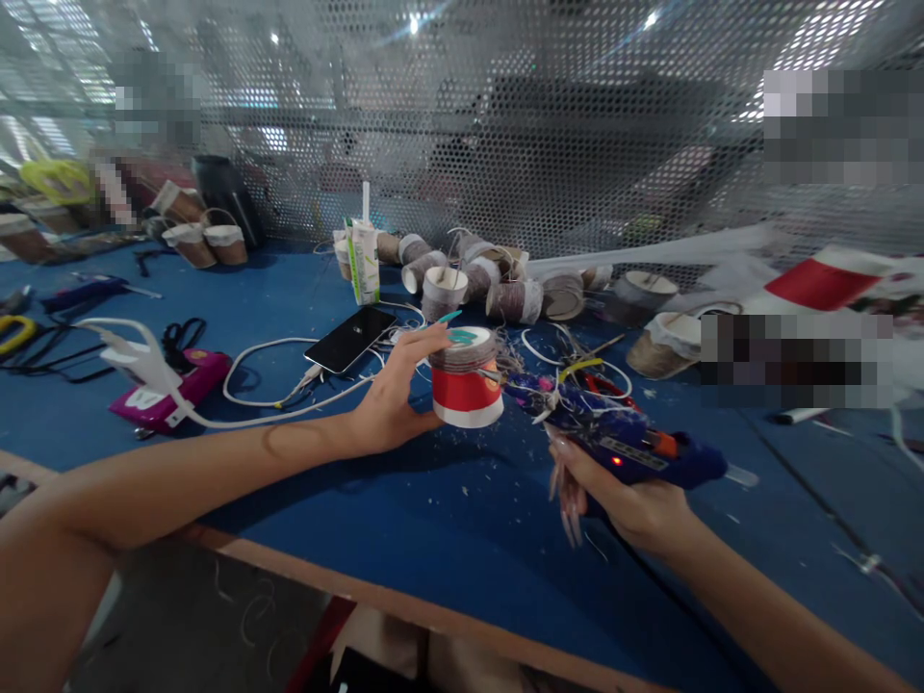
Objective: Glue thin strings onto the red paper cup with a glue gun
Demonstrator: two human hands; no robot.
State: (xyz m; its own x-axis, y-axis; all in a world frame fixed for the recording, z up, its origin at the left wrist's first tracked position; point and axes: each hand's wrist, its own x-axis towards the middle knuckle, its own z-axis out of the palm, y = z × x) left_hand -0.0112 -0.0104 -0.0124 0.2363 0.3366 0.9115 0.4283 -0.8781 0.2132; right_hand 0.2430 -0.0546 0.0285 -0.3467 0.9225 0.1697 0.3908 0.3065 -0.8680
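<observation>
Between the thumb and fingers of my left hand is a red and white paper cup, held a little above the blue table. Grey-brown twine is wound around its upper part. My right hand grips a dark blue glue gun, whose small red light is lit. The gun's nozzle points left, touching or very near the cup's right side just below the twine. A clear glue stick pokes out of its back end. Wisps of fibre and glue strings cling to the front of the gun.
Behind the cup lie several twine-wrapped cups and a drink carton with a straw. A phone on a white cable and a purple power strip are at left. A fabric-trimmed cup stands at right, before a perforated metal screen.
</observation>
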